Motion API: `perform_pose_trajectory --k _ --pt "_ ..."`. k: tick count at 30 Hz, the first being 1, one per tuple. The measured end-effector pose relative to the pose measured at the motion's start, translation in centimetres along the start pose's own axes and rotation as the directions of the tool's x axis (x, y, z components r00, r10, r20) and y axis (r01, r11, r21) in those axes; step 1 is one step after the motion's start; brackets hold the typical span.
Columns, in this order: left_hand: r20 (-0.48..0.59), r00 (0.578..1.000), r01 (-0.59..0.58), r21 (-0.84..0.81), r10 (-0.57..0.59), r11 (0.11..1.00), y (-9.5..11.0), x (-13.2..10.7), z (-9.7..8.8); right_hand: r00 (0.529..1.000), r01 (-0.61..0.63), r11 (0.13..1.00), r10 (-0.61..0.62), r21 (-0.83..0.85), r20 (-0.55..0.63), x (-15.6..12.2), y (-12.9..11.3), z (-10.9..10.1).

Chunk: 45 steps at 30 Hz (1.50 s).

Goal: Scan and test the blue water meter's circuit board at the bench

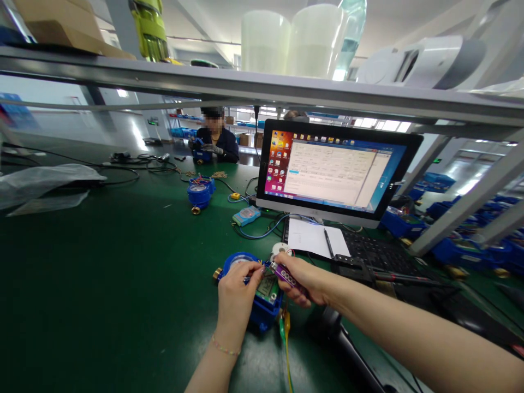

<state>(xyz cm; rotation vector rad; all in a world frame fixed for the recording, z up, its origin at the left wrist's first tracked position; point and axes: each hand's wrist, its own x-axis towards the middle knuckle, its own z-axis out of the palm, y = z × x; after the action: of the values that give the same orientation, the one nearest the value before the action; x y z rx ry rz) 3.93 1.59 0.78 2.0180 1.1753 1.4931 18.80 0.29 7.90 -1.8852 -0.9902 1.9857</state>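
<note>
the right hand (301,281) has its grip closed around a purple lighter (286,275), with the metal end poking out to the left. the left hand (237,289) has its finger and thumb pinched together on some thin wires (266,265), right by the metal end. i cannot tell just how many wires it has.

both hands are over a blue meter (262,316), which sits on the green worktop (143,284) at the lower middle of the frame. a green board with a small grey screen shows inside it. the left hand hides part of its round face. a white round part (282,250) peeks out behind the right hand. a green clip (282,330) and a yellow clip (287,323) hang by the meter's lower right side.

right of the middle is a lit computer screen (327,169). white paper (313,236) with a black pen (328,243) on it lies in front, partly over a black keyboard (368,251). a light blue box (246,215) and another blue meter (200,194) are near the middle. farther back, a person (219,144) holds something blue. a shelf (204,76) runs across the top.
</note>
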Motion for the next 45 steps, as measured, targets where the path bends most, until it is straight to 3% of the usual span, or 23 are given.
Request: perform_pose_trajectory --k 9,38,45 --pt "0.003 1.0 0.006 -0.018 -0.006 1.0 -0.1 -0.1 0.1 1.0 -0.021 0.999 0.021 -0.036 -0.011 0.2 -0.2 0.0" --pt "0.025 1.0 -0.001 -0.045 0.002 0.999 0.1 0.1 0.0 1.0 0.004 0.99 -0.006 0.14 0.011 0.5 0.3 -0.2" --pt "0.021 1.0 0.011 -0.054 -0.01 0.998 0.1 -0.2 -0.2 0.999 0.046 0.983 -0.05 0.176 0.021 0.2 1.3 -0.3"
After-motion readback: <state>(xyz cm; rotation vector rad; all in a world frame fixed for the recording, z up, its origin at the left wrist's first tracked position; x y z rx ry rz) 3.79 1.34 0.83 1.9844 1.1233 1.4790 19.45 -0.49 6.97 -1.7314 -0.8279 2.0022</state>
